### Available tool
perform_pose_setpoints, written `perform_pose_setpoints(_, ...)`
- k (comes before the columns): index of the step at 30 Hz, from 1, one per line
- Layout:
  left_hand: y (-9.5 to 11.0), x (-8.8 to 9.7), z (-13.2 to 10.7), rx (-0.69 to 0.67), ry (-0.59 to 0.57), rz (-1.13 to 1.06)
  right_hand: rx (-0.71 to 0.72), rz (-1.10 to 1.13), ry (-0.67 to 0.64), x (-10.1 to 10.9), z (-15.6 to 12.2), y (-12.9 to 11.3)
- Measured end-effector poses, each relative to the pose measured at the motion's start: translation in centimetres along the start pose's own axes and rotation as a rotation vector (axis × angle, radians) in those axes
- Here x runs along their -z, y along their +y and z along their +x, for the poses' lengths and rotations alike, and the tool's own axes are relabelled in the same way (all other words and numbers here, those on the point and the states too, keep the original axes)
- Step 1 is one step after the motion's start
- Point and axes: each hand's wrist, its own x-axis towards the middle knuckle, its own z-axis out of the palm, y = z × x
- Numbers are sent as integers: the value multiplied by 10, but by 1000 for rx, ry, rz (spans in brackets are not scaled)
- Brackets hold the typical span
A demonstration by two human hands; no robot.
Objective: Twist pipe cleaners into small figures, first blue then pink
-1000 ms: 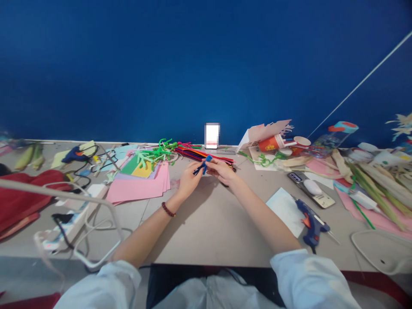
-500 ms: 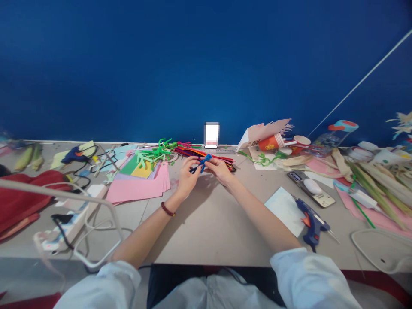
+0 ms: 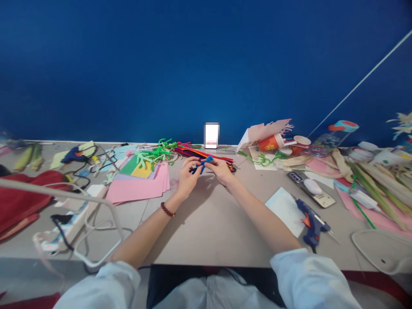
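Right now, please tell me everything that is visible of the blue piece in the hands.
The blue piece is bright and seemingly fuzzy, like bent pipe cleaner, with a rounded upper end and a narrower part pointing down. The left hand and right hand hold it between them above the table. Finer detail is unclear.

Pipe-cleaner bundle (image 3: 195,153) behind left hand (image 3: 188,174) and right hand (image 3: 222,171); paper sheets (image 3: 138,189) left; glue gun (image 3: 311,224) right, phone (image 3: 298,178) behind.

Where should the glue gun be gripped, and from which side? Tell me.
Probably by the handle, from the near edge of the table: the glue gun lies on its side, its handle angled toward the person, with the orange trigger facing left.
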Motion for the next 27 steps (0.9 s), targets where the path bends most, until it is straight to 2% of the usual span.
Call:
perform_pose_setpoints(5, 2, 0, 0, 8, 0, -9, -8, 14, 4, -2, -1, -3)
perform_pose_setpoints(12, 0, 0, -1, 65, -1, -28, -53, 109, -82, -4, -4, -9)
perform_pose_setpoints(18, -3, -2, 2, 249, -52, -263, -105, 168, -9, 1, -3, -11)
perform_pose_setpoints(22, -7, -7, 2, 360, -172, -434, -111, 133, 25, 4, -2, -10)
perform_pose_setpoints(27, -13, -12, -3, 498, -204, -486, -149, 55, 50, 0, -3, -3)
